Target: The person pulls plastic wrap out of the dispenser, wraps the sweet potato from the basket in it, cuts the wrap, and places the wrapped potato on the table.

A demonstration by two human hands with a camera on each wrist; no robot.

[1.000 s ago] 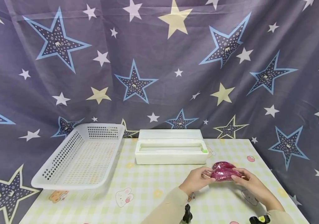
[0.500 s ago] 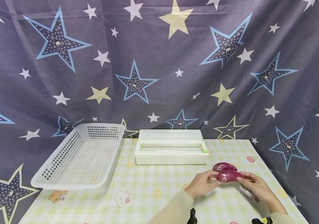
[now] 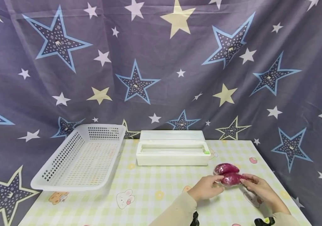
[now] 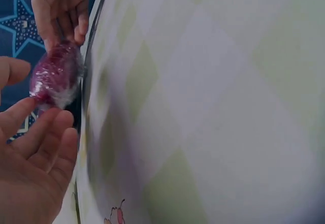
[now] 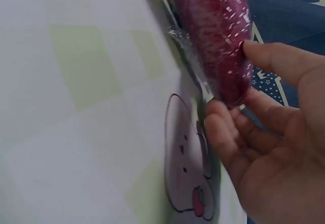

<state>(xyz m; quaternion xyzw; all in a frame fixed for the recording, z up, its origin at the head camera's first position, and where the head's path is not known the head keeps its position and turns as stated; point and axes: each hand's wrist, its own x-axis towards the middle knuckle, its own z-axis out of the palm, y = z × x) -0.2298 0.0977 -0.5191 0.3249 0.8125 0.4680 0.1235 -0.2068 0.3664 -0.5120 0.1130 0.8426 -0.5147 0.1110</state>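
Two purple-red, smooth oblong vegetables lie side by side at the right of the table in the head view: a rear one point(image 3: 226, 169) and a front one point(image 3: 231, 179). The front vegetable point(image 5: 216, 36) is wrapped in shiny clear film, with a loose flap along its side. My right hand point(image 3: 258, 188) pinches its right end between thumb and fingers. At the other end, the fingers of my left hand point(image 3: 207, 187) touch the wrapped vegetable point(image 4: 56, 76), while the left thumb point(image 4: 18, 71) stands apart from it. Whether the two vegetables are joined by film, I cannot tell.
A white box point(image 3: 173, 159) with its lid point(image 3: 172, 135) raised and a green slider point(image 3: 206, 153) stands at the back. On the left sits a white perforated basket point(image 3: 93, 160). The checked tablecloth point(image 3: 149, 182) covers the table; a starry curtain point(image 3: 161, 62) hangs behind.
Both hands and the vegetables have shifted slightly right. The left thumb has come away from the front vegetable, and the right hand keeps its pinch.
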